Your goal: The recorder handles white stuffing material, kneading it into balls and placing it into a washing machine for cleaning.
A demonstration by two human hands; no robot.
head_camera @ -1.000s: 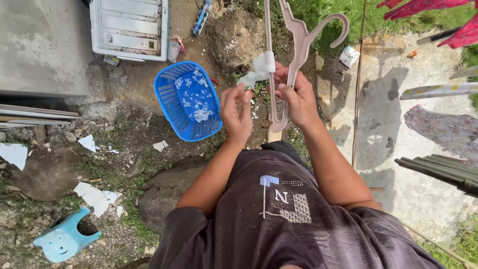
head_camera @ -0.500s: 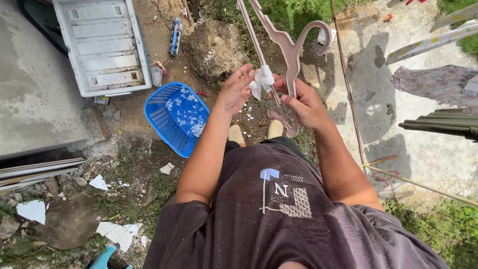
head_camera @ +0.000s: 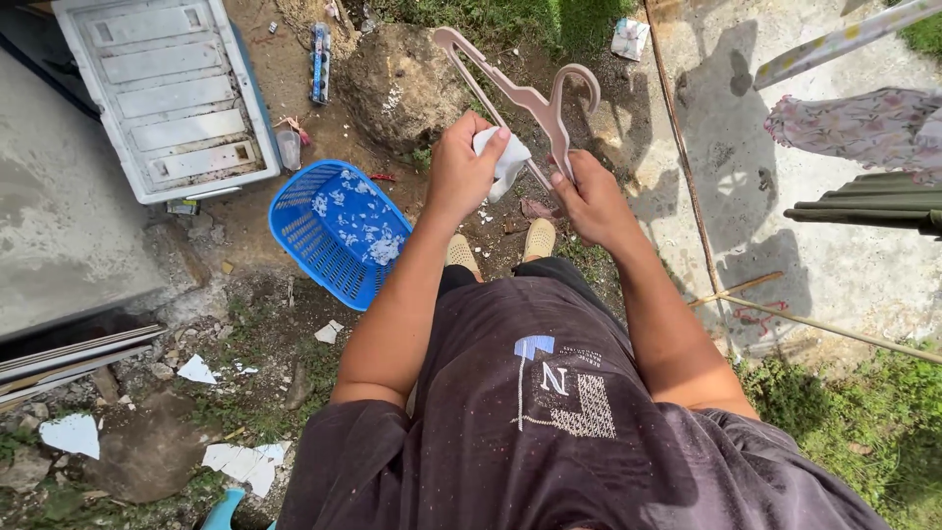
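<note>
left hand (head_camera: pixel 459 177) clutching small white cloth (head_camera: pixel 508 160) | touching pale pink plastic hanger (head_camera: pixel 520 93) gripped by right hand (head_camera: pixel 587 201) | hanger's long axis slants up-left

A: Packages in view?
B: Two. A small white-and-blue wrapper (head_camera: pixel 629 37) lies on the ground at top, beside the concrete. A long blue blister pack (head_camera: pixel 320 49) lies near the white panel (head_camera: pixel 167 93).

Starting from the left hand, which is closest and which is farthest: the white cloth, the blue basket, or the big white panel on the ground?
1. White cloth, in the left hand.
2. Blue basket, lower left.
3. White panel, top left.
</note>
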